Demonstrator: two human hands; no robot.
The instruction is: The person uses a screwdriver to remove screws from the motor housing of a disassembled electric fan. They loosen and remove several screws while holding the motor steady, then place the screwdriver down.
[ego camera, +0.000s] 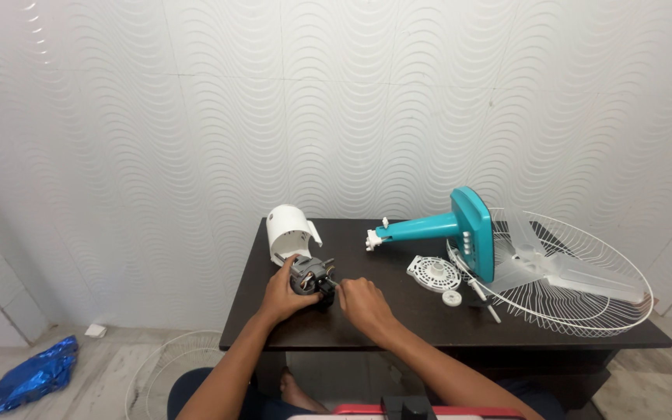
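A grey metal fan motor sits on the dark table near its left front. My left hand is wrapped around the motor's left side. My right hand touches the motor's right end with its fingertips; what the fingers pinch is too small to tell. Just behind the motor stands a white plastic motor cover.
A teal fan stand lies on its side at mid-table. A white wire guard with a clear blade overhangs the right. A white round part, a small knob, another guard and a blue bag on the floor.
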